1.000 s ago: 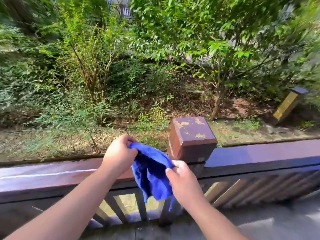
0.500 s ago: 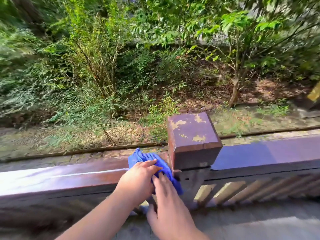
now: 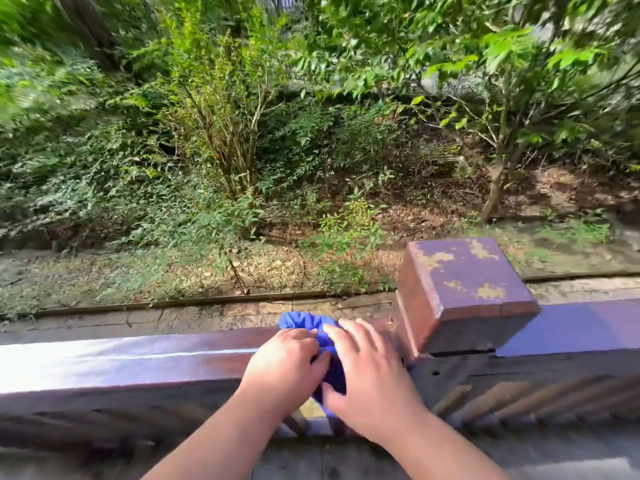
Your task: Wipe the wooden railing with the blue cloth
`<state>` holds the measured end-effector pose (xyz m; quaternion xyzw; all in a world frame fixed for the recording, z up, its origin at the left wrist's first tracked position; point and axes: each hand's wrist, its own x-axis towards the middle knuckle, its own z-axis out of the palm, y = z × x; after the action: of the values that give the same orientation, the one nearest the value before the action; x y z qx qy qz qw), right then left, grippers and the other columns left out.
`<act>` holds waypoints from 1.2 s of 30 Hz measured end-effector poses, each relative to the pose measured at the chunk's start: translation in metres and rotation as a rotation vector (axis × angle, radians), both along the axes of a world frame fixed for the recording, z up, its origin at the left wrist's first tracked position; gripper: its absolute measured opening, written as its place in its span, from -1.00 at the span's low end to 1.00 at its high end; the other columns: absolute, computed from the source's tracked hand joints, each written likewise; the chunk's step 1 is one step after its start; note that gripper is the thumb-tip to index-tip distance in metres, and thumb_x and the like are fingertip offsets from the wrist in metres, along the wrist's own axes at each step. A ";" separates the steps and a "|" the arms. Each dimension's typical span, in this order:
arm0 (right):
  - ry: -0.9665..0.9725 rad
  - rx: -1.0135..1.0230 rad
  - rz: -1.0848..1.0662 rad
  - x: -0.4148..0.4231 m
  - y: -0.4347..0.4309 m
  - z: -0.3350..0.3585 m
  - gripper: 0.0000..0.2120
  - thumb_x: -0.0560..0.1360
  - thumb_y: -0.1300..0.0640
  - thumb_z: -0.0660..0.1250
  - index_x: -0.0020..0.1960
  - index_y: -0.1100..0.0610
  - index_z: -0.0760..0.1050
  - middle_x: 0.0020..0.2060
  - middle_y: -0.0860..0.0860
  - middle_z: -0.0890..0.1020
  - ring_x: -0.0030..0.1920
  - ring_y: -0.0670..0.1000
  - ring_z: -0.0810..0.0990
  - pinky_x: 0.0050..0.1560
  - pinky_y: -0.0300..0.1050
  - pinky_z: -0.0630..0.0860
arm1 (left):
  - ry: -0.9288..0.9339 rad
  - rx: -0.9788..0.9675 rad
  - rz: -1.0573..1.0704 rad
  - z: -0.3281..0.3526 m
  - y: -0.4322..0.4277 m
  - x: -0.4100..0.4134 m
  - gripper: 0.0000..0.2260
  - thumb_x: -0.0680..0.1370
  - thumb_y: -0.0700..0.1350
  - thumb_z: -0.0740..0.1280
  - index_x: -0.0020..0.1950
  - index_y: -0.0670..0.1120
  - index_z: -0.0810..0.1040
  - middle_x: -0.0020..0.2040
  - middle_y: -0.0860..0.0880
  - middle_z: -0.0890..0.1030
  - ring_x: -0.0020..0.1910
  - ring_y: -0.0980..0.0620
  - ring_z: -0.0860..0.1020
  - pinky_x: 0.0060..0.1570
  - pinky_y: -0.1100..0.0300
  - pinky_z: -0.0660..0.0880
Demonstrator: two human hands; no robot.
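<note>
Leafy shrubs [image 3: 221, 140] and leaf-littered soil fill the background. The wooden railing [image 3: 121, 358], glossy reddish-brown, runs across to a square post cap [image 3: 464, 292] with chipped, flaking paint. The left hand [image 3: 284, 367] and right hand [image 3: 367, 379] both press down, fingers curled onto the crumpled blue cloth [image 3: 304, 322], bunched softly on the rail top just beside the post.

**Surfaces and finishes**

Wooden railing [image 3: 131, 358]: painted reddish-brown wood, smooth, glossy where sun strikes the top. Post cap [image 3: 464, 292]: same paint, worn and flaking in pale yellowish patches. Blue cloth [image 3: 304, 322]: soft, matt fabric, bunched in folds. Slats [image 3: 519, 396]: painted wood, duller.
</note>
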<state>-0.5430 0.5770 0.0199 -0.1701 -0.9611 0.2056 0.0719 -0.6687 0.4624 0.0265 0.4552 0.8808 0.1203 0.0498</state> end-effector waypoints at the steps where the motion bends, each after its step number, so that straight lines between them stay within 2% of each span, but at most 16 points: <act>1: -0.117 0.047 0.005 -0.010 0.000 0.003 -0.12 0.32 -0.27 0.37 0.57 -0.08 0.20 0.55 0.02 0.32 0.59 0.17 0.19 0.58 0.22 0.17 | -0.007 -0.001 0.005 0.000 -0.011 -0.007 -0.67 0.51 0.11 0.26 -0.14 -0.06 0.73 0.03 0.02 0.74 0.09 0.02 0.63 0.17 0.19 0.49; 3: -0.290 0.082 0.005 -0.030 -0.003 0.007 0.05 0.25 -0.36 0.39 0.63 -0.12 0.04 0.62 0.03 0.18 0.65 0.19 0.03 0.62 0.30 -0.01 | -0.029 -0.002 0.023 -0.001 -0.039 -0.023 -0.61 0.47 0.19 0.23 -0.13 -0.04 0.73 0.13 0.05 0.71 0.16 0.05 0.61 0.23 0.20 0.49; 6: -0.389 0.087 0.022 -0.057 -0.021 0.010 0.17 0.23 -0.37 0.47 0.66 -0.14 -0.06 0.68 0.06 0.07 0.67 0.21 -0.07 0.62 0.36 -0.08 | -0.031 0.026 0.054 -0.004 -0.088 -0.052 -0.53 0.44 0.32 0.19 -0.13 -0.02 0.69 0.17 0.12 0.68 0.20 0.09 0.55 0.21 0.19 0.49; 9: -0.453 0.163 0.040 -0.083 -0.051 0.012 0.17 0.26 -0.36 0.51 0.67 -0.12 -0.05 0.68 0.07 0.10 0.67 0.22 -0.04 0.61 0.38 -0.05 | 0.015 0.026 0.070 -0.005 -0.135 -0.081 -0.50 0.47 0.36 0.17 -0.12 0.00 0.68 0.09 0.11 0.69 0.15 0.08 0.56 0.15 0.20 0.47; 14: -0.484 0.169 -0.003 -0.114 -0.098 0.013 0.07 0.36 -0.28 0.50 0.68 -0.11 -0.03 0.68 0.06 0.10 0.67 0.21 -0.01 0.61 0.37 -0.01 | 0.041 -0.001 0.074 -0.007 -0.189 -0.118 -0.73 0.54 0.15 0.28 -0.09 -0.02 0.63 0.02 0.02 0.67 0.11 -0.02 0.57 0.14 0.15 0.42; 17: -0.486 0.160 0.007 -0.130 -0.121 0.015 0.06 0.38 -0.26 0.49 0.68 -0.11 -0.03 0.68 0.07 0.09 0.67 0.21 -0.01 0.61 0.37 -0.02 | 0.050 0.013 0.087 -0.008 -0.212 -0.134 -0.79 0.54 0.07 0.32 -0.10 -0.04 0.63 -0.03 -0.04 0.66 0.06 -0.08 0.59 0.11 0.10 0.44; 21: -0.479 0.162 0.046 -0.149 -0.146 0.017 0.04 0.38 -0.25 0.50 0.67 -0.10 0.00 0.68 0.08 0.10 0.67 0.21 0.01 0.61 0.36 0.02 | 0.034 0.013 0.106 -0.012 -0.222 -0.141 -0.82 0.57 0.06 0.29 0.00 -0.01 0.59 0.03 -0.03 0.64 0.10 -0.08 0.55 0.11 0.09 0.42; 27: -0.465 0.130 0.092 -0.171 -0.153 0.014 0.04 0.39 -0.23 0.51 0.67 -0.08 -0.01 0.65 0.07 0.17 0.66 0.21 0.04 0.61 0.37 0.03 | -0.026 0.041 0.159 -0.016 -0.222 -0.140 -0.81 0.56 0.07 0.29 0.16 0.10 0.51 0.10 0.05 0.62 0.14 -0.03 0.51 0.07 0.06 0.46; 32: -0.498 0.132 0.090 -0.176 -0.142 0.007 0.02 0.35 -0.29 0.49 0.65 -0.07 0.09 0.52 0.05 0.36 0.54 0.20 0.28 0.55 0.40 0.14 | -0.021 0.050 0.198 -0.015 -0.221 -0.134 -0.73 0.57 0.06 0.27 0.28 0.17 0.44 0.17 0.09 0.60 0.21 0.00 0.49 0.13 0.08 0.47; 34: -0.486 0.130 0.099 -0.178 -0.140 0.004 0.01 0.33 -0.29 0.51 0.63 -0.07 0.12 0.49 0.06 0.38 0.51 0.21 0.31 0.53 0.40 0.18 | -0.022 0.046 0.205 -0.014 -0.219 -0.134 -0.66 0.58 0.06 0.26 0.37 0.17 0.42 0.20 0.08 0.60 0.24 0.00 0.48 0.18 0.08 0.46; 36: -0.479 0.134 0.109 -0.180 -0.138 0.002 0.01 0.33 -0.27 0.54 0.63 -0.06 0.12 0.49 0.07 0.37 0.50 0.21 0.32 0.52 0.41 0.20 | 0.021 0.041 0.181 -0.011 -0.216 -0.134 -0.69 0.59 0.05 0.27 0.34 0.14 0.49 0.18 0.06 0.61 0.20 0.00 0.50 0.19 0.14 0.41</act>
<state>-0.7226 0.4386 0.0223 -0.1569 -0.9699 0.0987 -0.1581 -0.8030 0.2459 0.0152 0.3759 0.9162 0.1375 0.0200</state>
